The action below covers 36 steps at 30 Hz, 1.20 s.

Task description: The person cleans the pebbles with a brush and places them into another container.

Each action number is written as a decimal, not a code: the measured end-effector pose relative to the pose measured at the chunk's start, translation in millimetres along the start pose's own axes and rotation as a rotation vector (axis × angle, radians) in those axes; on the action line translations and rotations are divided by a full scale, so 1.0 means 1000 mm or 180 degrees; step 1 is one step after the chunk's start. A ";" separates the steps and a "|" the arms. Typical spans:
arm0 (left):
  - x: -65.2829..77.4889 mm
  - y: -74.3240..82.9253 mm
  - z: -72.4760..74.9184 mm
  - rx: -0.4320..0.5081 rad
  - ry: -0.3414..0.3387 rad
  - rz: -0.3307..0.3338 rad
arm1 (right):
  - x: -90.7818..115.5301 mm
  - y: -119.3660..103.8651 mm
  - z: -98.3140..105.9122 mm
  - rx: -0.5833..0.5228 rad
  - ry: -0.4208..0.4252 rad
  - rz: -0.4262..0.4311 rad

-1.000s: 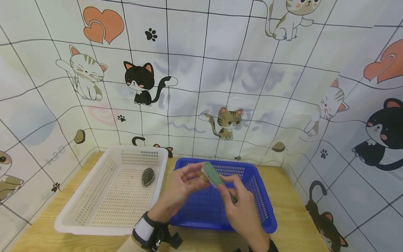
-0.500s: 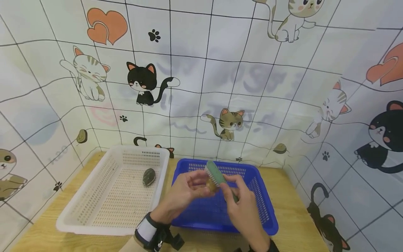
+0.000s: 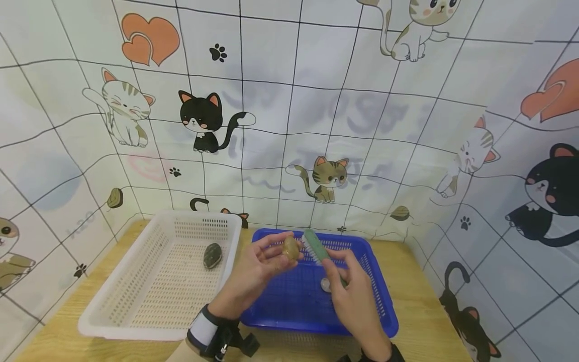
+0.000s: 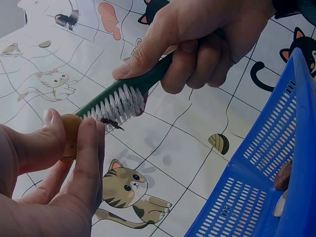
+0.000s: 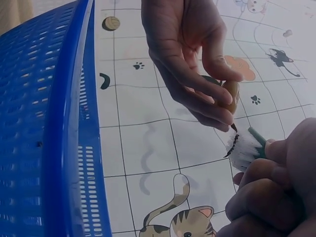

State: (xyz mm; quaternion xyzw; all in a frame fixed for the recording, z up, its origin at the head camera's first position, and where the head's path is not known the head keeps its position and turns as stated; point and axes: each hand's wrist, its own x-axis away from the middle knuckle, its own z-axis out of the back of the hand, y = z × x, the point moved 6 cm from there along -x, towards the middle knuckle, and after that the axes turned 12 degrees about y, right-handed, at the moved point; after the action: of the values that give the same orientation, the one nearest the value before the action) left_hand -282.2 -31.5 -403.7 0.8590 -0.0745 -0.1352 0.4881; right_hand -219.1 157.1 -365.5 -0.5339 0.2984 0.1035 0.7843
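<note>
In the head view my left hand (image 3: 253, 274) pinches a smooth yellow-brown stone (image 3: 291, 248) between thumb and fingertips, over the back of the blue basket (image 3: 289, 322). My right hand (image 3: 348, 289) grips the handle of a green scrubbing brush (image 3: 318, 247), with its white bristles facing the stone. The brush head is just right of the stone there. The left wrist view shows the bristles (image 4: 116, 104) close beside the left fingertips, and a dark strand caught among them. The thumb lies along the green back of the brush.
To the left, a white basket (image 3: 154, 329) holds one dark green stone (image 3: 212, 255). Inside the blue basket lie a whitish stone (image 3: 325, 285) and a brown stone (image 4: 284, 176). Both baskets stand on a wooden table (image 3: 420, 301) before a cat-patterned sheet (image 3: 271, 100).
The bristles lay against the stone earlier; now the brush has drawn off to the right. My left hand has shifted slightly left and up, and more of the stone shows.
</note>
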 end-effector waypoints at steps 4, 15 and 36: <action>0.000 -0.002 0.000 0.0081 -0.0001 0.0030 | 0.002 -0.001 -0.004 -0.0142 -0.0108 -0.0097; 0.003 -0.013 -0.006 -0.0286 0.0038 0.0083 | 0.009 -0.012 -0.012 -0.0196 -0.0311 0.0188; 0.002 -0.013 -0.006 -0.0745 0.0017 -0.0104 | 0.009 -0.024 -0.014 0.0067 -0.0195 0.0803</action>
State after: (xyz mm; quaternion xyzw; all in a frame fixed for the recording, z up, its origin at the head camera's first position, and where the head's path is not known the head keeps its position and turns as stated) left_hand -278.4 -20.5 -412.2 0.7976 -0.0430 -0.1486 0.5830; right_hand -205.2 132.9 -355.9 -0.4805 0.3402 0.2144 0.7794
